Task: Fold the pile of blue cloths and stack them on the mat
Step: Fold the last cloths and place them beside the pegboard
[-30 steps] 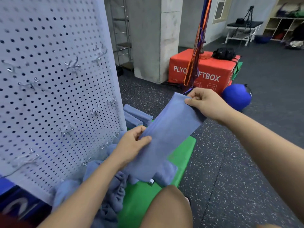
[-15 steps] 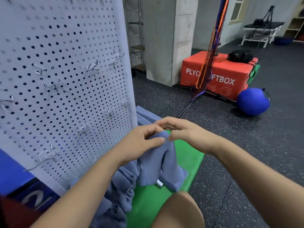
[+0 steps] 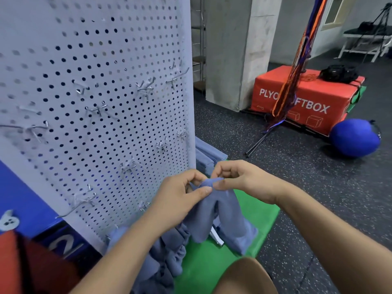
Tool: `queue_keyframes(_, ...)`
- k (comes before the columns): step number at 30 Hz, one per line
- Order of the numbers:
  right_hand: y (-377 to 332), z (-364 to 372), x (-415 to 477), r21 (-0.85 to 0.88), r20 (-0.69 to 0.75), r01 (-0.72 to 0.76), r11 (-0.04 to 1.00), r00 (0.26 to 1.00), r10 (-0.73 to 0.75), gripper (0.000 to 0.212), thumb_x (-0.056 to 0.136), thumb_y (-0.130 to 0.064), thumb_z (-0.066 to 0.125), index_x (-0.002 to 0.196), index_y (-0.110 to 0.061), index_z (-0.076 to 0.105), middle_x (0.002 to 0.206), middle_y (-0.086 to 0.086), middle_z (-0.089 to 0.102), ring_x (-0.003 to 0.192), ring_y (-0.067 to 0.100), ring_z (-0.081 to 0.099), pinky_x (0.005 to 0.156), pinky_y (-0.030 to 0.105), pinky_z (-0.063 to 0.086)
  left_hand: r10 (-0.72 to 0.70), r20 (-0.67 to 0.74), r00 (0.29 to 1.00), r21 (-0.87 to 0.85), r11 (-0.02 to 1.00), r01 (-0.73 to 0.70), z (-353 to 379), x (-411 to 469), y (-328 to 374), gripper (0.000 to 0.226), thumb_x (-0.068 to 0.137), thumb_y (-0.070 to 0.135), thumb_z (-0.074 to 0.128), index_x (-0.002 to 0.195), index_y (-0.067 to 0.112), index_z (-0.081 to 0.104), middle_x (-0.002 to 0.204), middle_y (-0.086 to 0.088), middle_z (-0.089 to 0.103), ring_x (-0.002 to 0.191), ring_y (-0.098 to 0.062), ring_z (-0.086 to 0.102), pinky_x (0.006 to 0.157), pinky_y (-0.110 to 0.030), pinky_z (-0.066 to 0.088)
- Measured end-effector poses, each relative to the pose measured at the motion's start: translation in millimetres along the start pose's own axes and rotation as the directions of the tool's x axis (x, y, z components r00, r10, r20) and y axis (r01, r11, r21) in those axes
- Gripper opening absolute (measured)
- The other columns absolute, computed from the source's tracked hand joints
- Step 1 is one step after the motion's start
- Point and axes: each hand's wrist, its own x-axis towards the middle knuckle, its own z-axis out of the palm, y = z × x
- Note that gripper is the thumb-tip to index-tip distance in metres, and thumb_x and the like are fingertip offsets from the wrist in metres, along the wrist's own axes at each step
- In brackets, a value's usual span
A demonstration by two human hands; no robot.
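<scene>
Blue cloth [image 3: 222, 215], soft, matte and limp, hangs doubled from our grip in the head view. Our left hand [image 3: 180, 196] and right hand [image 3: 241, 181] pinch its top edges together. We judge the fold half made.

Next, flatten it and halve it again on the smooth green mat [image 3: 212, 264] below the grip. The crumpled pile [image 3: 167, 257] lies below-left, and the folded stack [image 3: 209, 158] sits just beyond.

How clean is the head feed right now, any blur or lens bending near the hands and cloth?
Head view: the pegboard is smeared, holes and hooks ghosted; left hand, right hand and the pinched blue cloth read fairly sharp; wide-angle lens tilts the concrete pillar; lighting even, no glare.
</scene>
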Motion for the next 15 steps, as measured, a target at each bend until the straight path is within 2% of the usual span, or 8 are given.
queue_keyframes(2, 2, 0, 8, 0.023, -0.014, 0.022, 0.999, 1.000, -0.022, 0.016, 0.101, -0.011, 0.072, 0.104, 0.003, 0.066, 0.095, 0.009, 0.068, 0.091, 0.018, 0.056, 0.077, 0.026, 0.043, 0.026, -0.069, 0.997, 0.101, 0.995, -0.018, -6, 1, 3, 0.014, 0.091, 0.026, 0.083, 0.097, 0.032, 0.072, 0.065, 0.017, 0.064, 0.051, -0.010, 0.046, 0.056, -0.023, 0.038)
queue_keyframes(4, 0, 1, 18, 0.043, -0.049, 0.064, 0.997, 0.997, -0.062, 0.017, 0.103, -0.016, 0.072, 0.104, 0.000, 0.068, 0.096, 0.010, 0.067, 0.092, 0.020, 0.055, 0.078, 0.028, 0.042, 0.090, -0.149, 0.985, 0.205, 0.977, -0.058, -14, 5, 11, 0.019, 0.089, 0.029, 0.084, 0.098, 0.033, 0.067, 0.080, 0.019, 0.069, 0.054, -0.006, 0.054, 0.059, -0.018, 0.041)
queue_keyframes(7, -14, -2, 39, 0.046, -0.141, 0.139, 0.989, 0.981, -0.131, 0.011, 0.104, -0.014, 0.069, 0.107, -0.004, 0.071, 0.096, 0.008, 0.072, 0.091, 0.015, 0.060, 0.079, 0.022, 0.048, 0.186, -0.238, 0.953, 0.362, 0.928, -0.091, -31, 23, 26, 0.018, 0.091, 0.033, 0.081, 0.098, 0.032, 0.064, 0.073, 0.030, 0.063, 0.061, 0.005, 0.057, 0.061, -0.022, 0.040)
queue_keyframes(10, -34, -9, 67, 0.002, -0.225, 0.185, 0.983, 0.957, -0.180, 0.014, 0.104, -0.013, 0.069, 0.110, -0.001, 0.071, 0.099, 0.013, 0.076, 0.092, 0.015, 0.065, 0.082, 0.024, 0.052, 0.180, -0.272, 0.945, 0.463, 0.885, -0.035, -48, 49, 44, 0.014, 0.096, 0.039, 0.076, 0.098, 0.032, 0.063, 0.069, 0.031, 0.061, 0.050, 0.008, 0.053, 0.053, -0.028, 0.042)
queue_keyframes(12, -44, -15, 88, -0.055, -0.270, 0.182, 0.982, 0.944, -0.190, 0.014, 0.104, -0.018, 0.071, 0.108, -0.005, 0.073, 0.102, 0.018, 0.079, 0.092, 0.014, 0.066, 0.085, 0.029, 0.053, 0.166, -0.307, 0.937, 0.520, 0.854, 0.018, -59, 68, 50, 0.016, 0.097, 0.042, 0.073, 0.100, 0.033, 0.061, 0.082, 0.022, 0.069, 0.058, 0.003, 0.059, 0.063, -0.034, 0.052)
queue_keyframes(13, -48, -19, 98, -0.095, -0.290, 0.171, 0.981, 0.938, -0.191, 0.013, 0.103, -0.020, 0.072, 0.106, -0.008, 0.075, 0.102, 0.016, 0.080, 0.091, 0.012, 0.067, 0.086, 0.031, 0.054, 0.163, -0.325, 0.932, 0.538, 0.842, 0.040, -63, 77, 51, 0.017, 0.096, 0.042, 0.073, 0.101, 0.032, 0.060, 0.090, 0.018, 0.073, 0.071, -0.007, 0.066, 0.072, -0.038, 0.056)
queue_keyframes(15, -52, -27, 119, -0.176, -0.320, 0.143, 0.974, 0.927, -0.194, 0.010, 0.100, -0.025, 0.075, 0.101, -0.015, 0.078, 0.098, 0.006, 0.081, 0.088, 0.009, 0.067, 0.090, 0.037, 0.056, 0.144, -0.339, 0.930, 0.560, 0.825, 0.076, -69, 94, 49, 0.018, 0.097, 0.041, 0.072, 0.102, 0.032, 0.057, 0.096, 0.013, 0.075, 0.091, -0.022, 0.069, 0.081, -0.044, 0.057)
